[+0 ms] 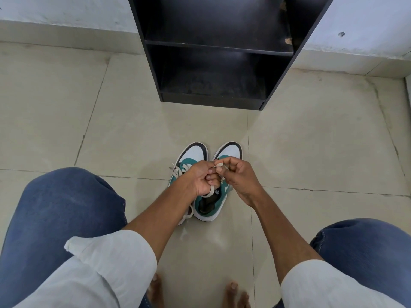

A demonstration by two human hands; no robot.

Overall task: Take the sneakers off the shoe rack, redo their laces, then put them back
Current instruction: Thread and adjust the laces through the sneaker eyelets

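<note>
Above the right-side sneaker [212,203], toes toward rack [213,63]: L hand [200,178] & R hand [238,176] touching, each grip pinching lace [219,164]; lace runs down-back under L hand.

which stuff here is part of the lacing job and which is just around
In the job: right sneaker, left sneaker, lace, left hand, right hand, shoe rack.

Just around: floor, wall.
</note>
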